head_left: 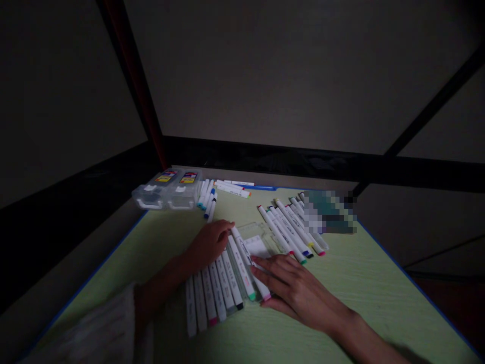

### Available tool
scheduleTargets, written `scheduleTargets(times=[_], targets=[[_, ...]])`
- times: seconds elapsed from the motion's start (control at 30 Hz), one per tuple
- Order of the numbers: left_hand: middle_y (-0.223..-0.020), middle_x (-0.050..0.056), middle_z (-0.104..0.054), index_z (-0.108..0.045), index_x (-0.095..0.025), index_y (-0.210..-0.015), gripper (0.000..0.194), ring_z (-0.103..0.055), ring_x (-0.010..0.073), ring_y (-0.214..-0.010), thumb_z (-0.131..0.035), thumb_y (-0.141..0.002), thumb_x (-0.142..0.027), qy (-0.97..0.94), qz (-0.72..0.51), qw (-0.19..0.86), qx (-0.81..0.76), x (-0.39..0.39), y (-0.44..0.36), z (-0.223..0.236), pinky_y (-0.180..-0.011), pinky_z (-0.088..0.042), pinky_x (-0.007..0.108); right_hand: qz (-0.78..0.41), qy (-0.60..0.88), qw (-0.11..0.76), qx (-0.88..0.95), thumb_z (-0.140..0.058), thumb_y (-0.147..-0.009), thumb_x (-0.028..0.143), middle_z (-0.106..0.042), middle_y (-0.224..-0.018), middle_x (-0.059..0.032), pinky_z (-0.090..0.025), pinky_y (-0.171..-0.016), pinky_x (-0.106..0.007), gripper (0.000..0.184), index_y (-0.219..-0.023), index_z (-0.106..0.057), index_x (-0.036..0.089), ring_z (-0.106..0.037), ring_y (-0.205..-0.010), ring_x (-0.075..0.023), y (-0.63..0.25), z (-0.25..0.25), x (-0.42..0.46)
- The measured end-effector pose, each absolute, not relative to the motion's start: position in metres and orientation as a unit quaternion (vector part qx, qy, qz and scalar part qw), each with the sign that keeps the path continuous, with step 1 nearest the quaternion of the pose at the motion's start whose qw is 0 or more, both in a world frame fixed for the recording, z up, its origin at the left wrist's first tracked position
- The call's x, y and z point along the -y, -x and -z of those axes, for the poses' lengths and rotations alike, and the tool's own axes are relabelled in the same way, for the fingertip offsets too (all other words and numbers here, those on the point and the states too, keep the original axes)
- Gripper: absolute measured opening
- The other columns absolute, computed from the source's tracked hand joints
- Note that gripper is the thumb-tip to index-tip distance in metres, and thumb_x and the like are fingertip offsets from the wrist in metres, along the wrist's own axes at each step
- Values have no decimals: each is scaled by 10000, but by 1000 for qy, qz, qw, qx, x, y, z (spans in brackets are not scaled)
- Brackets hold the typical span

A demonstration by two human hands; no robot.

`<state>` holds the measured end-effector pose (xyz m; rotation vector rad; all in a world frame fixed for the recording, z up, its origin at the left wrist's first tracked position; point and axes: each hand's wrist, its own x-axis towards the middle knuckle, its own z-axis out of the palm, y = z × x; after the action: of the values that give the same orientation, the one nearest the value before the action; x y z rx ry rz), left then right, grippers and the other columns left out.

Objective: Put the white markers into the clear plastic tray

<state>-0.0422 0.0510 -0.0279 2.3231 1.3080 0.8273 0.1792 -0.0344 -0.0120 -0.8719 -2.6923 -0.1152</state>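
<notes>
Item: one white marker with a pink end (242, 248), lying aslant between my hands at the right of a row of markers (216, 289). Left hand (208, 241): fingers curled at its upper end; whether they close on it I cannot tell. Right hand (295, 288): fingers spread and open, tips against its lower part. Obstructions: my left hand covers upper ends of the row; my right hand overlaps the near side of a clear plastic holder (249, 229) bearing a white label. To the right, near the holder: a loose group of markers (294, 223), ends in red, yellow, green and blue, partly hidden by a pixelated patch (333, 212). Far left: two clear cases (151, 194), handled, with yellow-and-purple stickers. Just beside them: blue-ended markers (204, 194); further along, more markers (231, 188) and a blue strip (261, 187). Surface: pale green table (364, 303), blue-edged. Room: dim; grey wall (265, 76), black band (246, 154) along its foot, dark red upright (132, 71) at left.
</notes>
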Motion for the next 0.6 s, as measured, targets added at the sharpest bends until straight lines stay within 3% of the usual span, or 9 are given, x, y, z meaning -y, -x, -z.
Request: scheduleTargets(times=[0.27,0.6], targets=[[-822,69,-681,-634,-97,-968,308,-628,140,-748,-446,-724,-120,-757,-324,296,-483,-53,42,21,-705,-490,246,37,318,155,935,-469,-845,410,-522,-1227,-87,-443,-860,-376,449,-1216,-485,158,-510,-1023,-210,-179,13,35],[-796,61,-685,-648,-96,-898,258,-627,146,-729,-478,-714,-157,-721,-352,345,-488,-55,42,18,-685,-493,253,47,319,182,929,-413,-869,415,-595,-916,-75,-428,-812,-376,425,-1185,-511,149,-505,-882,-213,-180,12,37]])
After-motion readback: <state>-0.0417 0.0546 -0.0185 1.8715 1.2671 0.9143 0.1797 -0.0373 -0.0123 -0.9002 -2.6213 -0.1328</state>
